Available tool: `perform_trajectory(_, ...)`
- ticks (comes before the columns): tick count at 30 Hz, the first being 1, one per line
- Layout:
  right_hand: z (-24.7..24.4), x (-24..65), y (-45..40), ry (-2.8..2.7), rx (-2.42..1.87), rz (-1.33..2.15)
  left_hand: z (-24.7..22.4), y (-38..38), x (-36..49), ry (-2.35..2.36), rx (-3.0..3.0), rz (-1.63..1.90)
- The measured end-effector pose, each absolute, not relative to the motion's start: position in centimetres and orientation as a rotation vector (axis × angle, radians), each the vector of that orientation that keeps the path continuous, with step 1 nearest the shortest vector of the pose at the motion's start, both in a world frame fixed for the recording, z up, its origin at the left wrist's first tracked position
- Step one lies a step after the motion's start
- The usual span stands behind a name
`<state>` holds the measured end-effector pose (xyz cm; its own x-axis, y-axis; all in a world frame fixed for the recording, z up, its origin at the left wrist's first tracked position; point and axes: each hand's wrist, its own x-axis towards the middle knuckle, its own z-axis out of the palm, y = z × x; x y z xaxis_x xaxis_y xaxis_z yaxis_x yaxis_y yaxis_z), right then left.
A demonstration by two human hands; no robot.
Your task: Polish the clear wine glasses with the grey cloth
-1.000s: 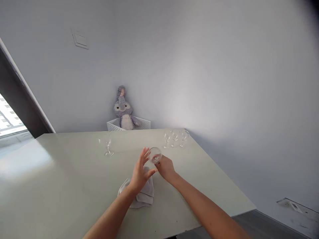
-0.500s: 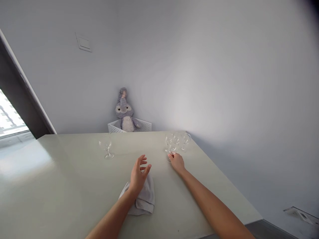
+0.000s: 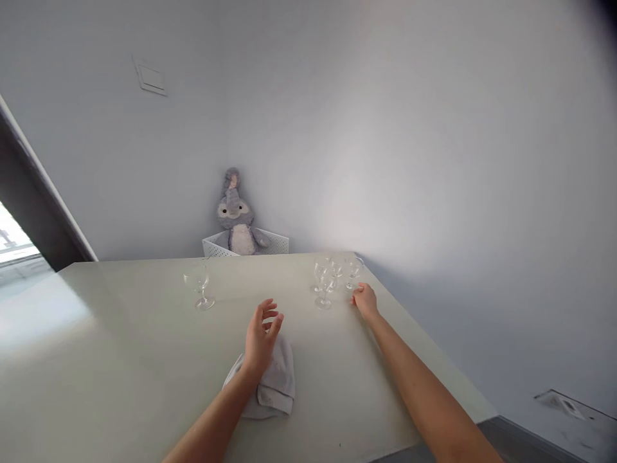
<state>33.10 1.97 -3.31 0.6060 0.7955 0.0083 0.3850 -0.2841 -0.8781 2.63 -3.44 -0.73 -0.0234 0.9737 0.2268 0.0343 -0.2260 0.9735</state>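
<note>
Several clear stemmed glasses stand close together near the back right corner of the pale table. Just right of the front glass is my right hand, its fingers curled near the base of the rightmost glass; whether they touch it is hard to tell. My left hand hovers over a crumpled light grey cloth, fingers apart and holding nothing. A single stemmed glass stands upright by itself on the left.
Behind the table's far edge, a grey plush rabbit sits in a white perforated basket against the wall. A wall meets the table's right side. A dark frame and window are at the far left.
My right hand has let go of the front glass in the group and moved right. My left hand stays over the cloth. The view has shifted slightly.
</note>
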Motion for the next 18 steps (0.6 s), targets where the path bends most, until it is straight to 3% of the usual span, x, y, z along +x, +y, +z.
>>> perform_trajectory(7, -3.5, 33.5, 4.7, -0.823, -1.745, 0.623, -0.4, -2.5, 1.3, 1.146, 0.867, 1.574)
perform_trajectory(14, -2.6, 31.9, 1.7, -0.751, -1.699, 0.542, -0.1, 0.1, -2.9, 1.102, 0.064, 1.805)
perform_trajectory(18, -0.6, 25.4, -3.2, -1.175, -1.572, 0.511, 0.3, 1.2, -6.1, 1.067, -0.011, 1.870)
